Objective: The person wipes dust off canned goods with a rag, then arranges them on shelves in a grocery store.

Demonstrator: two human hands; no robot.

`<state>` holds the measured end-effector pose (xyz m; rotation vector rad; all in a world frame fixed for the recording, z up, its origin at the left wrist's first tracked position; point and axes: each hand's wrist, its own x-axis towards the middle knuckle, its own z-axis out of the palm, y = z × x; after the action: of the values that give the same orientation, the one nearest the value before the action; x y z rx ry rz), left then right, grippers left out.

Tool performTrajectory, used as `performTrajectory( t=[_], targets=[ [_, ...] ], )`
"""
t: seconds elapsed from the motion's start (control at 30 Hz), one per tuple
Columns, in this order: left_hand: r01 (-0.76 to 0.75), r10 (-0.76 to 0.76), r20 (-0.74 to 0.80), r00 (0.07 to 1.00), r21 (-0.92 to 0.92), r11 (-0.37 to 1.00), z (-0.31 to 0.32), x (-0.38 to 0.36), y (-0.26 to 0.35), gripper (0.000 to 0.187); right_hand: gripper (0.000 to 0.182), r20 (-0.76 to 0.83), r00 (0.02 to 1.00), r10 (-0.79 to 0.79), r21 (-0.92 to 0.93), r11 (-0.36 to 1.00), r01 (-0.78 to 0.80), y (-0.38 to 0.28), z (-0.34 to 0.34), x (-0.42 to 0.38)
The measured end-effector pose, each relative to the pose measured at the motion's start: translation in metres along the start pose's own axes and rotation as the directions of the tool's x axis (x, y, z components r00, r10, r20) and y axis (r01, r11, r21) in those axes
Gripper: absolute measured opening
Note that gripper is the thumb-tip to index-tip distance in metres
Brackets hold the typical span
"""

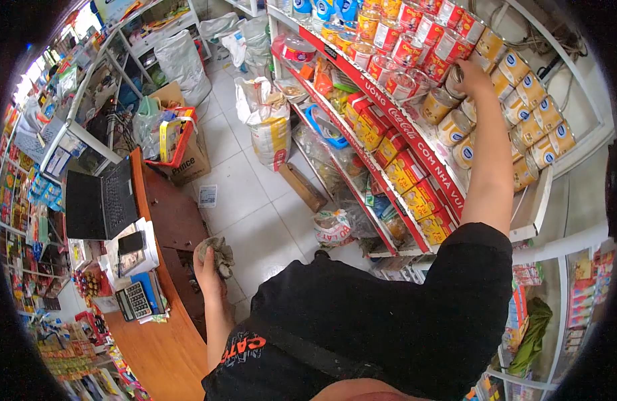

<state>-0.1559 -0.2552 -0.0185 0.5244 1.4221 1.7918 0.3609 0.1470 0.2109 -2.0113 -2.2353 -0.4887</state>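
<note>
My left hand [207,273] is closed around a crumpled grey-green cloth [222,256], low beside the wooden desk. My right arm reaches up to the top shelf, where my right hand [475,81] has its fingers round the end of a can [453,83]. That can stands among gold-coloured cans [439,105] with blue labels. Red and white cans [447,48] are stacked right next to it. Part of the gripped can is hidden by my fingers.
A red Coca-Cola strip [389,100] edges the shelf, with yellow boxes [422,198] below. The desk [158,351] at left carries a laptop [101,200], phone [131,243] and calculator [135,300]. Sacks [265,127] and a cardboard box [191,157] stand on the tiled floor.
</note>
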Motion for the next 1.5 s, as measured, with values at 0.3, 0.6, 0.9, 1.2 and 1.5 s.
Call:
performTrajectory(
  t=[0.3,0.6,0.9,1.2,1.5],
  targets=[
    [0.084,-0.085,-0.126,0.988,-0.017,0.996,-0.010,-0.015,0.001,0.029,0.055,0.211,0.977,-0.015,0.023,1.000,0.011,0.040,0.019,0.046],
    [0.151,-0.159,-0.128,0.979,-0.066,0.986,-0.001,-0.019,0.004,0.027,0.030,-0.070,0.955,0.289,-0.207,0.932,-0.297,-0.009,0.026,0.030],
    [0.152,-0.155,-0.065,0.986,-0.052,0.987,-0.006,-0.003,0.000,0.027,0.042,-0.133,0.984,-0.118,0.179,0.974,0.140,-0.135,0.058,-0.012],
    [0.155,-0.155,-0.022,0.988,0.000,0.988,-0.004,0.003,0.001,0.025,0.051,-0.243,0.970,0.028,0.356,0.933,0.062,-0.141,0.086,-0.007],
    [0.107,-0.106,-0.051,0.993,0.016,0.994,0.004,-0.013,0.012,0.026,0.057,-0.348,0.918,0.193,0.409,0.912,-0.037,-0.151,0.090,-0.021]
  ],
)
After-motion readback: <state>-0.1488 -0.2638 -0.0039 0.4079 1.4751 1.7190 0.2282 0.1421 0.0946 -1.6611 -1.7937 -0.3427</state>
